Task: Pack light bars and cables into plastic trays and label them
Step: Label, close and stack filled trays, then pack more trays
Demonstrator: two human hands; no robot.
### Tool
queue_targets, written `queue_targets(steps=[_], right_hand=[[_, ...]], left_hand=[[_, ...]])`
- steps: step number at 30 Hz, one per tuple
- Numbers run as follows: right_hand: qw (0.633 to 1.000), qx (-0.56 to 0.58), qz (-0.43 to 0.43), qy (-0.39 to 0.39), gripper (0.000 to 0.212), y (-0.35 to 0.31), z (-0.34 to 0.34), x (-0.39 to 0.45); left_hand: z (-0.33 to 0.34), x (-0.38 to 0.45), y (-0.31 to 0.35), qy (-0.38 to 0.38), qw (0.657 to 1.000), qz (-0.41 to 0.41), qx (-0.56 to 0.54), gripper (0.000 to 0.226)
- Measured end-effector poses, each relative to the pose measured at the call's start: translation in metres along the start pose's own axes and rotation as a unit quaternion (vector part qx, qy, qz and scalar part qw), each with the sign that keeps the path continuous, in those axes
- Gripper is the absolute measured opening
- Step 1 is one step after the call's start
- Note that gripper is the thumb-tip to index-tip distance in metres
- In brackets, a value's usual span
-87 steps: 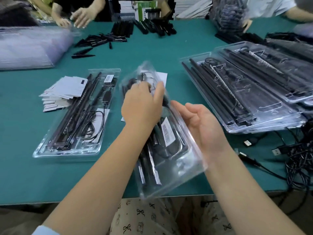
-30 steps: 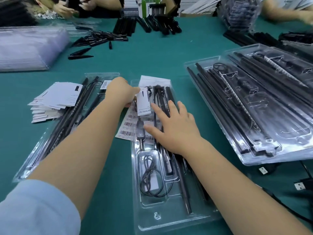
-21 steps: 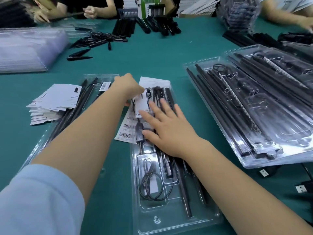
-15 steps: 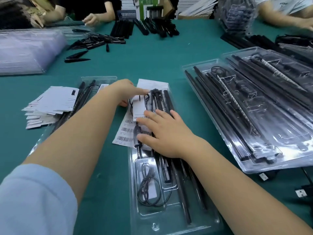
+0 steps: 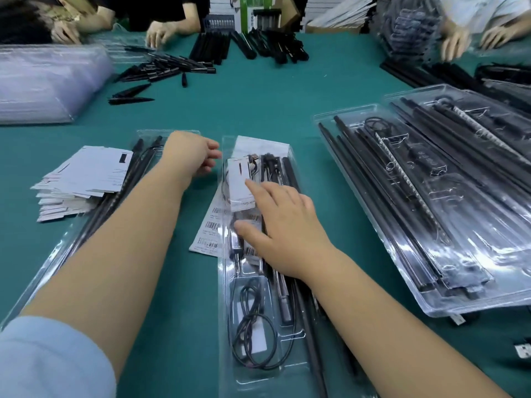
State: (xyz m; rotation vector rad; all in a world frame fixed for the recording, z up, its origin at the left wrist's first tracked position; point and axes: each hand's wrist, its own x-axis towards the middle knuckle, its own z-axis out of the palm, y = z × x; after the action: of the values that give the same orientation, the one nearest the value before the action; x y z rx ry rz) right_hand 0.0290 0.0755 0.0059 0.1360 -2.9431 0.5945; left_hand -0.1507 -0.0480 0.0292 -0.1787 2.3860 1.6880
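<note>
The tray (image 5: 258, 366) I am working on lies lengthwise on the green table (image 5: 258, 110), right in front of me, with its near end at the bottom edge of the view. Black light bars (image 5: 290, 179) run along its right side, a coiled cable (image 5: 253, 334) sits in the near pocket, and a white card (image 5: 240, 182) lies at the far end. My right hand (image 5: 284, 228) rests flat on the middle of the tray, fingers spread and straight, the forefinger touching the card. My left hand (image 5: 191, 153) hovers just left of the tray's far end, fingers loosely curled, gripping nothing that I can see. A barcode sheet (image 5: 208, 234) pokes out from under the tray's left edge. Under my left forearm lies a second tray (image 5: 57, 254) with bars in it, and a stack of cards (image 5: 83, 179) partly overlaps its far left side. To the right, a pile of filled trays (image 5: 431, 211) lies at a slant. Far across the table are loose black bars (image 5: 161, 67), a stack of clear trays (image 5: 43, 81) at far left, and other people's hands (image 5: 156, 34).
</note>
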Motion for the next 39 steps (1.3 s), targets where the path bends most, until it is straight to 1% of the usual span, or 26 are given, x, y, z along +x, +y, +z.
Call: queue_targets(steps=[1,3,4,5,6,7,8,9,10,13,18,20,22,24,26,29,31,33,35,37,38,39], right_hand=[[1.0,0.02,0.0,0.012,0.067,0.0,-0.001,-0.001],[0.998,0.051,0.004,0.029,0.067,0.001,-0.004,-0.002],[0.998,0.06,0.008,0.033,0.067,0.001,-0.004,-0.002],[0.997,0.062,0.012,0.034,0.067,0.001,-0.005,-0.002],[0.998,0.058,0.013,0.033,0.067,0.001,-0.005,-0.002],[0.998,0.051,0.013,0.032,0.067,0.001,-0.005,-0.002],[0.998,0.045,0.013,0.03,0.066,0.001,-0.005,-0.002],[0.998,0.043,0.016,0.03,0.066,0.002,-0.005,-0.002],[0.998,0.044,0.019,0.029,0.066,0.002,-0.005,-0.001],[0.999,0.032,0.017,0.023,0.065,0.001,-0.004,-0.001],[0.999,0.025,0.017,0.02,0.063,0.0,-0.005,-0.002],[0.999,0.023,0.016,0.02,0.063,0.001,-0.004,-0.002],[0.999,0.022,0.017,0.019,0.062,0.001,-0.004,-0.002],[1.0,0.021,0.015,0.015,0.062,0.001,-0.004,-0.001],[1.0,0.025,0.013,0.015,0.062,0.001,-0.003,-0.001],[0.999,0.027,0.011,0.02,0.061,0.001,-0.003,-0.001],[0.999,0.024,0.012,0.019,0.061,0.001,-0.003,-0.001],[1.0,0.018,0.011,0.012,0.061,0.001,-0.003,-0.001],[1.0,0.015,0.011,0.009,0.061,0.001,-0.003,-0.001],[1.0,0.016,0.013,0.008,0.061,0.001,-0.003,-0.001],[1.0,0.017,0.014,0.008,0.061,0.001,-0.003,-0.001],[1.0,0.017,0.015,0.008,0.061,0.001,-0.003,-0.001]], left_hand=[[-0.003,0.0,-0.004,-0.034,0.999,0.028,-0.02,0.034],[-0.005,-0.005,-0.01,-0.106,0.985,0.132,-0.022,0.031],[-0.004,-0.008,-0.014,-0.141,0.975,0.173,-0.001,0.025],[-0.001,-0.009,-0.019,-0.164,0.966,0.199,0.036,0.015],[0.003,-0.01,-0.023,-0.17,0.957,0.219,0.081,0.013],[0.008,-0.011,-0.025,-0.169,0.947,0.238,0.134,0.031],[0.012,-0.01,-0.027,-0.174,0.936,0.25,0.175,0.051],[0.015,-0.01,-0.027,-0.177,0.93,0.254,0.201,0.065],[0.017,-0.008,-0.027,-0.176,0.926,0.257,0.214,0.07],[0.018,-0.005,-0.029,-0.156,0.92,0.267,0.242,0.068],[0.022,-0.009,-0.032,-0.203,0.929,0.238,0.198,0.077],[0.023,-0.008,-0.031,-0.19,0.928,0.245,0.208,0.074],[0.024,-0.008,-0.03,-0.141,0.927,0.263,0.227,0.065],[0.023,-0.009,-0.031,-0.099,0.934,0.265,0.22,0.057],[0.023,-0.01,-0.031,-0.073,0.94,0.26,0.209,0.057],[0.027,-0.012,-0.027,-0.019,0.929,0.27,0.253,0.064],[0.028,-0.011,-0.026,0.011,0.916,0.261,0.305,0.059],[0.026,-0.011,-0.027,0.018,0.905,0.246,0.346,0.043],[0.024,-0.012,-0.027,0.024,0.89,0.262,0.372,0.032],[0.025,-0.014,-0.027,0.026,0.873,0.288,0.394,0.03],[0.025,-0.014,-0.026,0.024,0.871,0.289,0.397,0.029],[0.024,-0.016,-0.025,0.017,0.877,0.281,0.389,0.029]])
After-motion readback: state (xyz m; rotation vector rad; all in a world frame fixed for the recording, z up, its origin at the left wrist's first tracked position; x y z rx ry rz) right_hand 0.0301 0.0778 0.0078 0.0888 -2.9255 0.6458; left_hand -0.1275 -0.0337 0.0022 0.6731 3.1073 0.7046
